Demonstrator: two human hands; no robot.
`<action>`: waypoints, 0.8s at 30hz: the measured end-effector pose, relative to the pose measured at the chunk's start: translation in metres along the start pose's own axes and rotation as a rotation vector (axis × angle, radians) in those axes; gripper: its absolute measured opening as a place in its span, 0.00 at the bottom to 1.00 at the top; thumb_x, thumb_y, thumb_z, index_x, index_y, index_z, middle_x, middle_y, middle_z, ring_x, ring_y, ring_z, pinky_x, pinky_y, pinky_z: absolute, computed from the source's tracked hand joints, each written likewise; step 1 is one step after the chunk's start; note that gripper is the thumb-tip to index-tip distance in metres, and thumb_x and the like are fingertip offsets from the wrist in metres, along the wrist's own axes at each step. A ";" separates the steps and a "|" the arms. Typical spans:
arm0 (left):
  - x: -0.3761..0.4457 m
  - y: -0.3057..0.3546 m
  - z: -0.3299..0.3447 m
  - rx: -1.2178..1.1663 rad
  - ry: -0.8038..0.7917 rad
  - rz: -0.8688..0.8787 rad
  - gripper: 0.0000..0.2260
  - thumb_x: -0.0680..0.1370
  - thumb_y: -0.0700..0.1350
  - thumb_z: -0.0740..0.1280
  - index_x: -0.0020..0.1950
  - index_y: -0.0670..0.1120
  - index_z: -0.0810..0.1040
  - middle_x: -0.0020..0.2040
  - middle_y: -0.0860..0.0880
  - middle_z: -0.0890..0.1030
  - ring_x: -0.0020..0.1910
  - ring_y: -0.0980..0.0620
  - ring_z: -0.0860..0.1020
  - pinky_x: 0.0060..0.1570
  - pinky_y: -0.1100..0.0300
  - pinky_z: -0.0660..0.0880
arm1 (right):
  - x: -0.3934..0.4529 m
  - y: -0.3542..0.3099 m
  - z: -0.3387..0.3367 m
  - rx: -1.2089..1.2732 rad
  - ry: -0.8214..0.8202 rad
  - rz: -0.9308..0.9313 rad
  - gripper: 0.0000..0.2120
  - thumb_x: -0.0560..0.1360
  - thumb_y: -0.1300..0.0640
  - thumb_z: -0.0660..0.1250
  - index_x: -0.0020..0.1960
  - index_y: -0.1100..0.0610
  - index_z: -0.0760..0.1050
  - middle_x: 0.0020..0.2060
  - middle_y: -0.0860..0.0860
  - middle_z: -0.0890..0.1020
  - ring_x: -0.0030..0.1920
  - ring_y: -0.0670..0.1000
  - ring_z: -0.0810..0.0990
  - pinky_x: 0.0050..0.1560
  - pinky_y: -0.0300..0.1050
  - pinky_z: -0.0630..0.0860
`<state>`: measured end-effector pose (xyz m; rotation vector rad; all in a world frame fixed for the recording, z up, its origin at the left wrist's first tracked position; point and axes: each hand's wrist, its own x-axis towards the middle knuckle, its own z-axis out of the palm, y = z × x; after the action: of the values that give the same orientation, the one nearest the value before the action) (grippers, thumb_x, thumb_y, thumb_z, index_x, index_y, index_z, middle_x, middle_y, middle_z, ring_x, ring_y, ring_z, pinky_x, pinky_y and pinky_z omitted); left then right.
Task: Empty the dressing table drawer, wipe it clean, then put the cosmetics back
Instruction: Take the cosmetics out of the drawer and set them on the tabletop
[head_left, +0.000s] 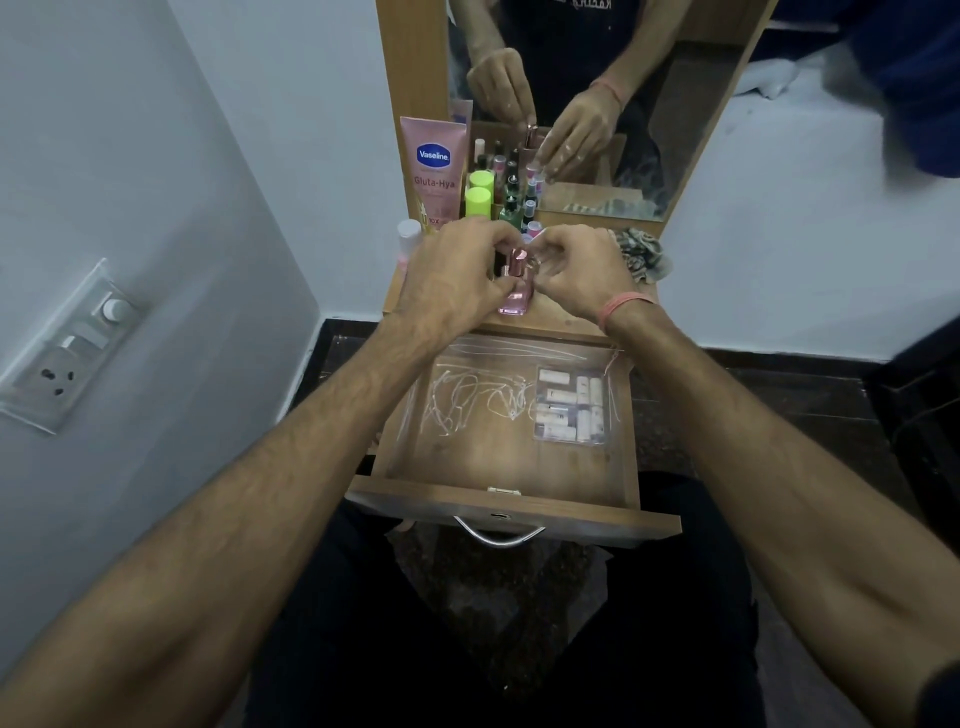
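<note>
A home bedroom corner: wooden dressing table (566, 317) with mirror (649, 104), cosmetics (511, 192).

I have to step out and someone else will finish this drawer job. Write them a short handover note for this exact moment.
Left hand and right hand both grip the pink perfume bottle standing on the dressing table top.
Drawer is pulled open; only a clear box of small tubes and a clear liner lie in it.
Most cosmetics, including the Vaseline tube, stand by the mirror.
Whether it was wiped cannot be told.
Left: return cosmetics.
</note>
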<state>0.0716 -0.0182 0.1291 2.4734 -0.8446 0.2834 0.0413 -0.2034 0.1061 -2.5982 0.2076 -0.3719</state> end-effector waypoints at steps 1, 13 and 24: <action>-0.003 0.000 0.001 -0.007 0.022 -0.008 0.21 0.77 0.53 0.82 0.69 0.54 0.84 0.63 0.56 0.84 0.62 0.56 0.80 0.61 0.59 0.77 | -0.001 0.001 0.000 0.004 0.004 0.000 0.12 0.75 0.61 0.73 0.56 0.50 0.87 0.46 0.44 0.87 0.49 0.44 0.84 0.60 0.44 0.82; -0.085 0.003 0.066 -0.283 -0.048 -0.214 0.14 0.78 0.53 0.80 0.56 0.55 0.77 0.49 0.58 0.82 0.46 0.62 0.81 0.46 0.63 0.79 | -0.081 0.032 0.029 0.267 0.207 0.146 0.13 0.78 0.60 0.76 0.61 0.52 0.82 0.49 0.45 0.84 0.45 0.40 0.84 0.49 0.35 0.84; -0.117 0.011 0.139 -0.488 -0.453 -0.684 0.07 0.83 0.52 0.72 0.56 0.51 0.86 0.45 0.54 0.89 0.33 0.51 0.88 0.50 0.53 0.86 | -0.156 0.068 0.059 0.211 -0.046 0.226 0.09 0.75 0.59 0.78 0.53 0.49 0.85 0.43 0.44 0.86 0.44 0.41 0.85 0.52 0.44 0.85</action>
<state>-0.0223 -0.0389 -0.0251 2.2051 -0.1423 -0.6619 -0.0946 -0.2019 -0.0122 -2.3428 0.4187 -0.2380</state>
